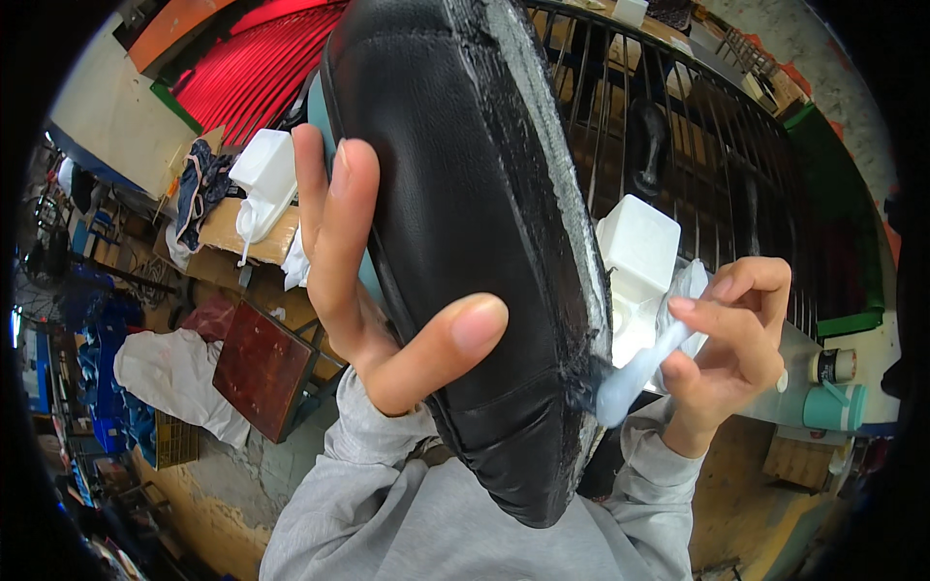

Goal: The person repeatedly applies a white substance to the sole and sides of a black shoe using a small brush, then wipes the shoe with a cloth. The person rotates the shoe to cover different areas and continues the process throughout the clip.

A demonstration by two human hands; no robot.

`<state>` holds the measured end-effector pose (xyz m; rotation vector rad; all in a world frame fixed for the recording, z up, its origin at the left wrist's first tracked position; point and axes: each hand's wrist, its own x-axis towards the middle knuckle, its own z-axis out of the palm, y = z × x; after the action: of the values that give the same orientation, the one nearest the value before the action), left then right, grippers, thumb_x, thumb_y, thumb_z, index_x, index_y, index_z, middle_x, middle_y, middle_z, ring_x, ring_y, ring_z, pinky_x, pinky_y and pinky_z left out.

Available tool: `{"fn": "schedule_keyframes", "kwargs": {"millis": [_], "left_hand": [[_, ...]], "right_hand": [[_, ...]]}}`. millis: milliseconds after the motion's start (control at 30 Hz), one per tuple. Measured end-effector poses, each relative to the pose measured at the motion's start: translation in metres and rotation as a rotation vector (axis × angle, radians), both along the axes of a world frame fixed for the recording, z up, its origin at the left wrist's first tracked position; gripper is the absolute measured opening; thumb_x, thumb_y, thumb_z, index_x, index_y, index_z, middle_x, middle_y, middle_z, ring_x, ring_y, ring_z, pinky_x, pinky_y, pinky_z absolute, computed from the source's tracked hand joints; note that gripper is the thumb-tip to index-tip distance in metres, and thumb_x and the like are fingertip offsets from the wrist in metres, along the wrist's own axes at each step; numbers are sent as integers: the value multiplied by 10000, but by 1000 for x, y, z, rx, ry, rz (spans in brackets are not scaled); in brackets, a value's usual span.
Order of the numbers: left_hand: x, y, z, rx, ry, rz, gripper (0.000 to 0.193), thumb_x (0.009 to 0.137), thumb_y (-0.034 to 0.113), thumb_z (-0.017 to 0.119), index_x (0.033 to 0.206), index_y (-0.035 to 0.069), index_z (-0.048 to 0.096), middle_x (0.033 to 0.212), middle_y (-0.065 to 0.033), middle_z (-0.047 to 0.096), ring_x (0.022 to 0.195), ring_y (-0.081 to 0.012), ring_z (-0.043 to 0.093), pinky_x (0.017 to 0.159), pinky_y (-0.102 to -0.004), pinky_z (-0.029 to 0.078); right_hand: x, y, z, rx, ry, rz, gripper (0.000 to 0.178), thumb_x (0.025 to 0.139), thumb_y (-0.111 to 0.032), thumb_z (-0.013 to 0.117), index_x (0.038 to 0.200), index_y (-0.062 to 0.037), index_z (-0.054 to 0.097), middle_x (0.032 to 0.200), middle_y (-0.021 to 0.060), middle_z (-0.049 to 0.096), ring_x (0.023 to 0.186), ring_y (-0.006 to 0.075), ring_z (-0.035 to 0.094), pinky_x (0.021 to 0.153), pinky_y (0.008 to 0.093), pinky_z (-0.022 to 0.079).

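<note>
1. Left hand (363,334): thumb spread wide from the fingers, with the black shoe (446,213) held between them, its rough grey edge facing the right fingers.
2. Right hand (727,363): thumb and fingers pinching a pale brush (635,378), dark tip touching that edge, just left of the fingertips.
3. White tub (639,237): just past the right fingers, kinda to their left.

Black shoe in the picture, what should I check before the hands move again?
1. Left hand holds the black shoe: ok, thumb pressed on its side.
2. Right hand holds the brush: ok, fingers pinch its pale handle.
3. Brush tip by the shoe's edge: ok, dark bristles seem to touch it.
4. Pale strip all one colour: not ok, dark streaks show.
5. Shoe's far side: cannot tell, hidden.
</note>
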<state>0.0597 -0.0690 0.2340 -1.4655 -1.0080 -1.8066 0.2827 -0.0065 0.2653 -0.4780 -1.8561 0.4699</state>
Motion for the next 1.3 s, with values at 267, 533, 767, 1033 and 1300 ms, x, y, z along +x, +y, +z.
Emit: {"fn": "schedule_keyframes", "kwargs": {"millis": [267, 533, 767, 1033, 1300], "left_hand": [[-14, 14, 2, -3, 23, 55, 455, 796, 230, 831, 1198, 266, 622, 1467, -268, 450, 1353, -488, 460, 1165, -618, 324], [-20, 24, -5, -23, -11, 109, 459, 818, 253, 820, 1219, 182, 607, 1429, -280, 508, 1326, -479, 503, 1134, -571, 393], [-24, 24, -15, -40, -20, 110, 496, 838, 250, 812, 1247, 101, 574, 1449, -305, 478, 1309, -465, 529, 1103, -532, 446], [-40, 31, -25, -40, -61, 96, 564, 836, 262, 802, 1295, 59, 545, 1503, -312, 412, 1334, -442, 505, 1109, -504, 432], [-46, 24, -30, -224, -152, 37, 626, 825, 297, 791, 1340, 47, 537, 1522, -300, 404, 1369, -423, 471, 1133, -484, 390]], "right_hand": [[2, 3, -16, 53, 27, 121, 443, 525, -415, 967, 864, -179, 808, 951, 20, 456, 829, 143, 486, 686, 255, 406], [9, 8, -16, 113, 23, 228, 462, 489, -434, 963, 851, -190, 814, 937, -6, 472, 799, 141, 497, 671, 257, 401], [23, 4, -33, 58, -4, 339, 439, 477, -405, 974, 833, -191, 831, 895, -21, 498, 783, 138, 496, 669, 272, 351], [71, 18, -89, -160, -595, -512, 219, 662, -198, 894, 794, -77, 767, 902, 34, 569, 750, 205, 525, 697, 339, 367], [76, 6, -132, -251, -452, -642, 119, 741, -148, 847, 810, -77, 780, 878, 29, 528, 639, 173, 461, 585, 332, 343]]}}
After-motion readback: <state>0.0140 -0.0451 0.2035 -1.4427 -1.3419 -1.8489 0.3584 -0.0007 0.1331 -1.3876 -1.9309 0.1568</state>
